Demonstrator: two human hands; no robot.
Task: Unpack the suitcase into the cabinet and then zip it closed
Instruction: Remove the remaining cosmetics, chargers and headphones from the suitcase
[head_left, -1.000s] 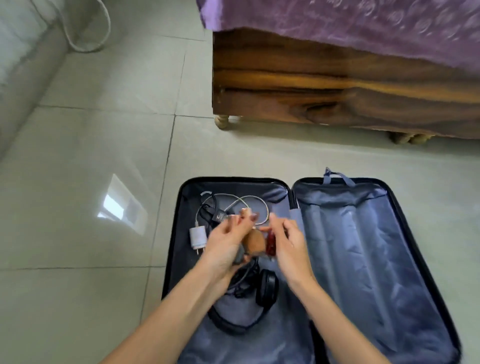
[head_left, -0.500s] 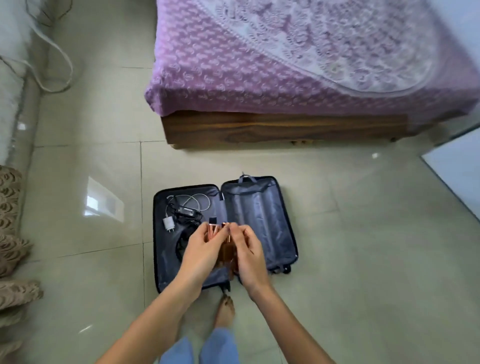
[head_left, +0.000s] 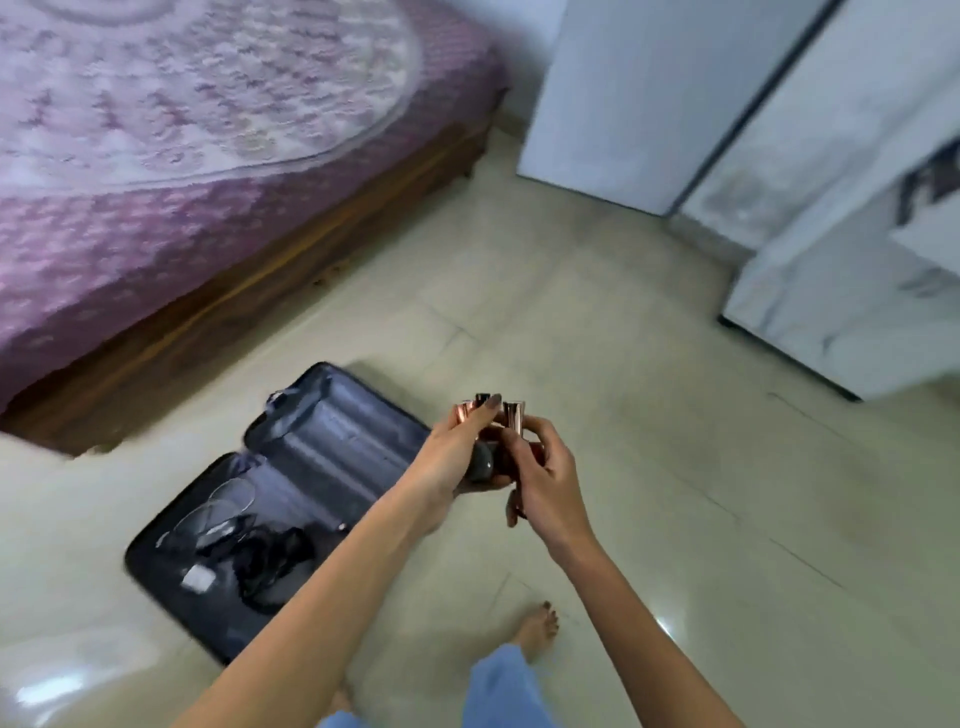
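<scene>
View from a head-worn camera, looking down at a bedroom floor (head_left: 623, 415) of pale, glossy tiles. The picture is slightly blurred.

In the middle, a person's two bare forearms reach forward with the hands close together above the floor. The left hand (head_left: 457, 457) has its fingers curled round a bunch of small rose-gold tubes (head_left: 514, 415) and a dark rounded object (head_left: 480, 462) tucked in the palm. The right hand (head_left: 545, 478) closes its fingers on the same bunch from the other side.

A dark suitcase (head_left: 337, 447) lies open flat on the floor to the left, beside the bed and partly under the left forearm. Its far half shows grey lining. Its near half holds a tangle of dark cables (head_left: 260, 556) and a white charger block (head_left: 197, 577).

A bed with a purple patterned cover (head_left: 182, 156) on a wooden frame (head_left: 260, 291) fills the upper left. The cabinet (head_left: 857, 260), with pale marbled doors, stands along the right edge of the floor, well apart from the suitcase. A plain white panel (head_left: 623, 93) stands beside it at the far edge.

At the near edge are a bare foot (head_left: 540, 629) and a light blue trouser leg (head_left: 504, 686).
</scene>
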